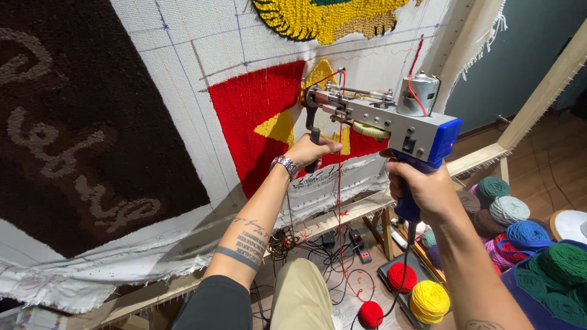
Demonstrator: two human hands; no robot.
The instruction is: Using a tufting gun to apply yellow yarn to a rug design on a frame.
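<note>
Bright, even indoor light (edges bend slightly).

Both hands grip a tufting gun pressed to a white backing cloth on a wooden frame. Left hand wraps the black front handle; right hand holds the blue rear grip. Red yarn feeds the needle at a red and yellow tufted patch. Dark brown rug at left. Yarn balls on the floor at right, cables below.

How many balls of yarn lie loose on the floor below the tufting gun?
3: a red ball, a yellow ball beside it, and a smaller red ball nearer the knee. Others may be hidden behind the right arm.
</note>
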